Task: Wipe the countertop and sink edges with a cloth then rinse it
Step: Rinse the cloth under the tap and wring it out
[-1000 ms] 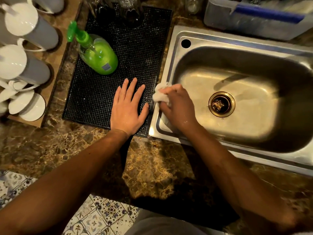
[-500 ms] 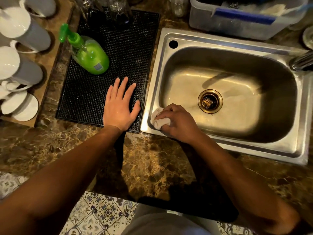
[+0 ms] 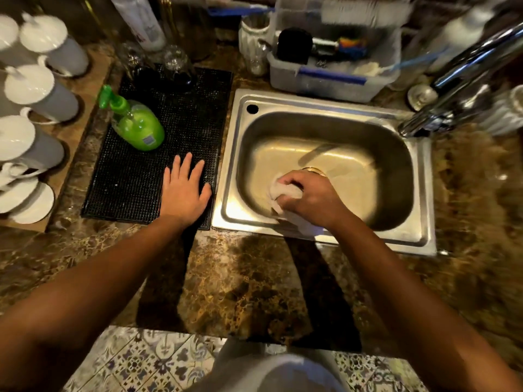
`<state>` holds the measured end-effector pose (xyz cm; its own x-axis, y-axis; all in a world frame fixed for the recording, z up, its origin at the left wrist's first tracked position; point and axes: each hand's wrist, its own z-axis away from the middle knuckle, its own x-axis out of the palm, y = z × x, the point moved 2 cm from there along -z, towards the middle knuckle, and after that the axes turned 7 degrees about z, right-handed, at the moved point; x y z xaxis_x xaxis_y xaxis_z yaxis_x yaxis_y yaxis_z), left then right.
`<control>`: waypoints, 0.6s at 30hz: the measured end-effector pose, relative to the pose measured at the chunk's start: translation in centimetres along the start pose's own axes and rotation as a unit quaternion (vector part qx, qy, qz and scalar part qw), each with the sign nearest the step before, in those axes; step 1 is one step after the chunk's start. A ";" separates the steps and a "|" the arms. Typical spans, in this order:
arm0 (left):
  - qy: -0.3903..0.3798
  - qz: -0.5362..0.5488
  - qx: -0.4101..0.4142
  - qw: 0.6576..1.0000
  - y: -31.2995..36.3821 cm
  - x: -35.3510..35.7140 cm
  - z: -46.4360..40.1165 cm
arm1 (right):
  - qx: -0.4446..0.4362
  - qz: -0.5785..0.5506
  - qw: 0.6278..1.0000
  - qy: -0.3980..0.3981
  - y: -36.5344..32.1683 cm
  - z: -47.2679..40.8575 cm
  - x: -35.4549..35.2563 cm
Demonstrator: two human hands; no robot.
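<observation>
A bunched white cloth [image 3: 284, 193] is gripped by the right hand [image 3: 312, 198], whose fingers are curled round it, inside the stainless steel sink [image 3: 325, 108] near its front-left corner, and the drain is largely hidden by that hand. The left hand [image 3: 184, 193] is laid flat, fingers straight and spread, on the black drying mat [image 3: 127, 188] just left of the sink, with nothing held. A green soap dispenser [image 3: 135, 125] is seen on the mat, and the brown marble countertop [image 3: 240, 281] runs along the front.
</observation>
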<state>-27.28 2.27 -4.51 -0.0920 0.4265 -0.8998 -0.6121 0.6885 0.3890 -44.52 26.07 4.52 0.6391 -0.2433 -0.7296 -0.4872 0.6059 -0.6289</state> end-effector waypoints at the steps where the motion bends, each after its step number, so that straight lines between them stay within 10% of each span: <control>1: -0.008 0.049 -0.020 0.999 1.2 -0.7 0.0 | 0.012 -0.013 1.000 0.014 -0.5 0.4 -1.3; 9: -0.082 0.587 -0.048 0.804 16.4 -8.2 7.0 | -0.019 -0.087 0.991 0.095 -6.2 5.5 -8.8; 18: -0.156 0.668 0.038 0.727 22.8 -14.6 12.3 | -0.116 0.017 0.983 0.138 -11.6 11.3 -11.7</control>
<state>-30.27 18.94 19.98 -0.3751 0.8479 0.3747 -0.0940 -0.4369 0.8946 -39.63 30.47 23.41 0.4497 -0.4409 -0.7768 -0.6497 0.4354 -0.6232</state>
